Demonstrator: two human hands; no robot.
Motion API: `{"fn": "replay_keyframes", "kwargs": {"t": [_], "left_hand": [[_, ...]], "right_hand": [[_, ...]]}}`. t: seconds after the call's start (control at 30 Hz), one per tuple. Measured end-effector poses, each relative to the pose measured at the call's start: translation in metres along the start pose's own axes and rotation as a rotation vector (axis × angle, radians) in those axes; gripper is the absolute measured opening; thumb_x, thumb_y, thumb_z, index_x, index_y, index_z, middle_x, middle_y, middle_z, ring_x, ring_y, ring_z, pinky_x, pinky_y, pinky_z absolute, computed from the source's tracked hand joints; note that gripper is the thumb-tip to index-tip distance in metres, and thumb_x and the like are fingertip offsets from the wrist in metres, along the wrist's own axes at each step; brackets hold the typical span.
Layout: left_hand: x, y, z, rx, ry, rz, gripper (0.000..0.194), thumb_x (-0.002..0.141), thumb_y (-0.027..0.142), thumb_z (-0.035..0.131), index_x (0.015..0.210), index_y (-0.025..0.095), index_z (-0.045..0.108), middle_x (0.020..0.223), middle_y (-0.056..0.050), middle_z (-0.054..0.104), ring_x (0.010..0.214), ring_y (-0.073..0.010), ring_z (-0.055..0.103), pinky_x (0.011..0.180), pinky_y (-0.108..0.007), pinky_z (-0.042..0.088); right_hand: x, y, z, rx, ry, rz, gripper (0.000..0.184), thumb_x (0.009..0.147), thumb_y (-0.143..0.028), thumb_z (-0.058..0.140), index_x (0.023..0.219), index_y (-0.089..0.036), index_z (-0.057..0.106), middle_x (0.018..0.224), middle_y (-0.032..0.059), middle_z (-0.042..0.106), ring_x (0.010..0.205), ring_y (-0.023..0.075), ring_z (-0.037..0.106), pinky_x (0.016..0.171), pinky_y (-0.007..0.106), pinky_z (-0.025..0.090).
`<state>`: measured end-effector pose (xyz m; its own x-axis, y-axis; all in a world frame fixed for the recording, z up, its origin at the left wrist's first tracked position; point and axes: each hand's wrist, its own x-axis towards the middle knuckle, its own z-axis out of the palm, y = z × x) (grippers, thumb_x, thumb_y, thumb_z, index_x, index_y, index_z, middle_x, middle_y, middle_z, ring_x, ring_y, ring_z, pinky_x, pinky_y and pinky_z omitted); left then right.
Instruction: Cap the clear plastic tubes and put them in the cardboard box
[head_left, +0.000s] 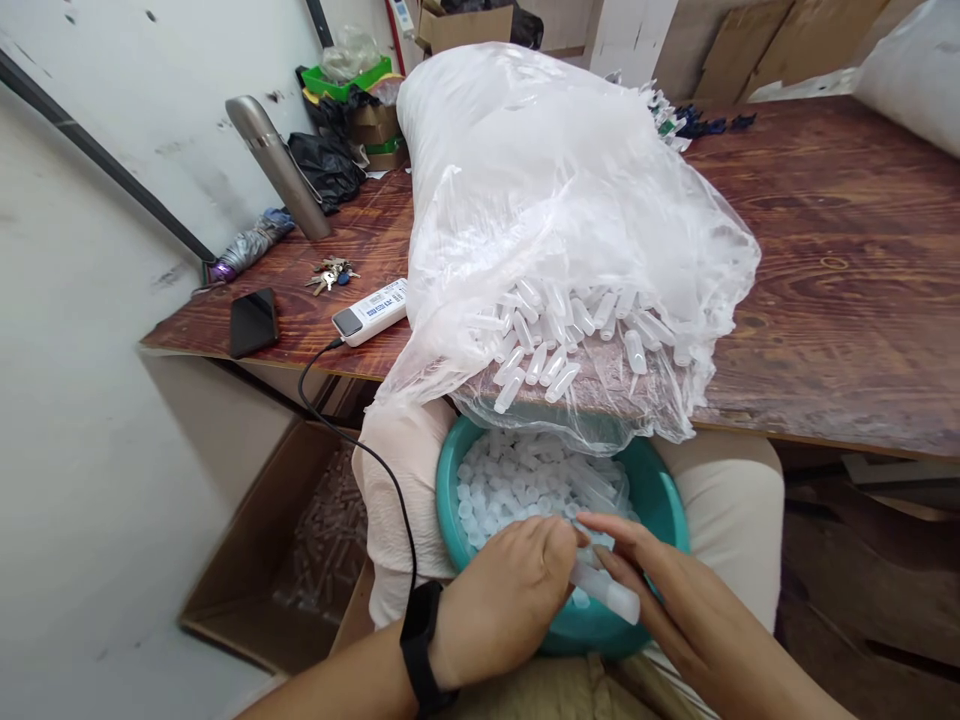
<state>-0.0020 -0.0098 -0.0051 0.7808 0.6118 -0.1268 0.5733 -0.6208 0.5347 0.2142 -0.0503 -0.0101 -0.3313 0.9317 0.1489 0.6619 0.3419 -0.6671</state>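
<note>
A teal bowl [660, 500] full of small white plastic caps [510, 485] rests on my lap. Over its near rim my left hand [502, 595], with a black wristband, is closed in a pinch at the end of a clear plastic tube [607, 592]. My right hand [667, 590] has its fingers closed along the same tube from the right. A big clear plastic bag [540, 200] of similar tubes lies on the wooden table [840, 260], its open mouth spilling tubes [570, 335] toward the bowl.
A cardboard box [247, 540] holding tubes stands on the floor at left. On the table's left part lie a black phone [253, 320], keys [330, 274], a white power bank [371, 312] with a black cable, a steel flask [279, 165] and a folded umbrella [247, 246].
</note>
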Motion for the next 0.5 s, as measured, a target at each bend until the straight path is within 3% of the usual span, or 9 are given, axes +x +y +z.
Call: {"fn": "replay_keyframes", "kwargs": {"t": [0.17, 0.3, 0.4, 0.5], "left_hand": [[0.000, 0.000, 0.006, -0.049, 0.006, 0.020, 0.027, 0.097, 0.008, 0.034, 0.121, 0.015, 0.044, 0.112, -0.011, 0.062, 0.105, -0.0264, 0.061, 0.091, -0.041, 0.052], [-0.001, 0.000, 0.008, -0.069, -0.044, -0.022, 0.023, 0.095, 0.008, 0.033, 0.112, 0.017, 0.046, 0.106, -0.012, 0.064, 0.097, -0.0276, 0.063, 0.085, -0.042, 0.053], [-0.002, -0.002, 0.004, -0.244, -0.036, -0.083, 0.026, 0.095, 0.011, 0.038, 0.119, 0.019, 0.044, 0.116, -0.011, 0.065, 0.108, -0.0261, 0.063, 0.091, -0.040, 0.052], [-0.001, -0.005, 0.000, -0.405, -0.015, -0.083, 0.031, 0.097, 0.014, 0.042, 0.128, 0.021, 0.044, 0.124, -0.010, 0.064, 0.115, -0.0237, 0.062, 0.097, -0.037, 0.049]], "right_hand": [[0.005, -0.002, 0.006, 0.062, -0.045, 0.046, 0.037, 0.103, -0.031, 0.043, 0.140, -0.033, 0.045, 0.117, 0.0050, 0.072, 0.104, 0.0197, 0.073, 0.087, 0.033, 0.060], [0.004, 0.001, 0.011, 0.168, -0.146, 0.189, 0.033, 0.106, -0.034, 0.037, 0.135, -0.029, 0.052, 0.112, 0.0060, 0.074, 0.100, 0.0205, 0.074, 0.083, 0.031, 0.061], [-0.001, 0.004, 0.006, 0.109, 0.002, 0.176, 0.038, 0.105, -0.039, 0.040, 0.141, -0.030, 0.048, 0.118, 0.0071, 0.069, 0.103, 0.0206, 0.072, 0.087, 0.032, 0.060], [-0.006, 0.000, -0.001, 0.034, 0.145, 0.029, 0.034, 0.104, -0.038, 0.044, 0.137, -0.032, 0.052, 0.121, 0.0063, 0.063, 0.106, 0.0183, 0.069, 0.089, 0.027, 0.058]]}}
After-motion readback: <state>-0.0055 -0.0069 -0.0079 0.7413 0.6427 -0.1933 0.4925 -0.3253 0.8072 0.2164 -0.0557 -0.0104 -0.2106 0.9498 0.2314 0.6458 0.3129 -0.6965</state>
